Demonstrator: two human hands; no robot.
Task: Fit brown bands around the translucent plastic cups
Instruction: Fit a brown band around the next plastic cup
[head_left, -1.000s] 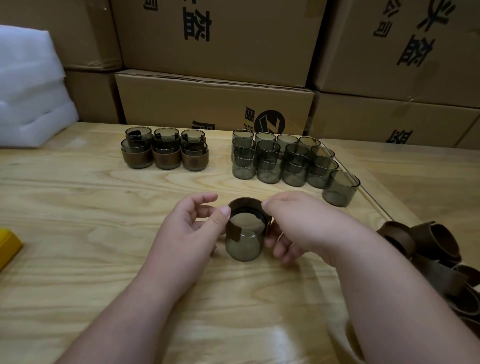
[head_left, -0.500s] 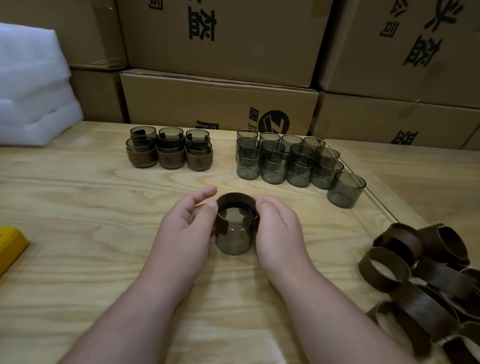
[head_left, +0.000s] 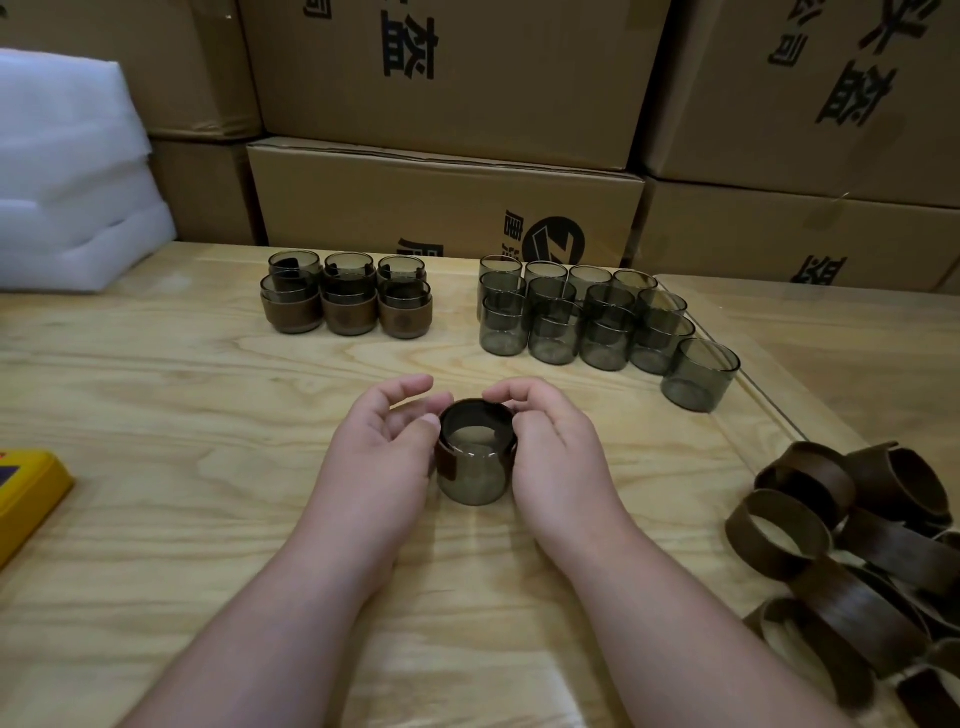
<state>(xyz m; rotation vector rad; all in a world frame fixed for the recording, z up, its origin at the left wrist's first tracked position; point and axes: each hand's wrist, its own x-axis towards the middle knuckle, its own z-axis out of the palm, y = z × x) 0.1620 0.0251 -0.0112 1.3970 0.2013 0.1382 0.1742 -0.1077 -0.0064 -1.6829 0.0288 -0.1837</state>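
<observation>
The cup (head_left: 474, 467) being worked stands upright on the tabletop (head_left: 156, 415), mouth up, at the middle of the near half, directly between the two hands. A brown band (head_left: 448, 457) sits round its upper part, its rim about level with the cup's mouth and the lower body of the cup showing bare beneath it, so the band's axis and the cup's axis are the same vertical line. The left hand (head_left: 382, 457) presses against the left side of the band with its thumb at the rim; its grip is curled round that side. The right hand (head_left: 553, 447) mirrors it on the right, fingers bent over the far rim and holding the band. Both are equally near, one on each flank.

The coming move, by my reading, is a straight push down along that vertical axis until the band seats lower on the cup; uneven pressure from one side would tilt it.

Far left stand banded cups (head_left: 347, 301), far right a cluster of bare cups (head_left: 582, 322), and loose bands (head_left: 852, 545) lie piled at the near right
</observation>
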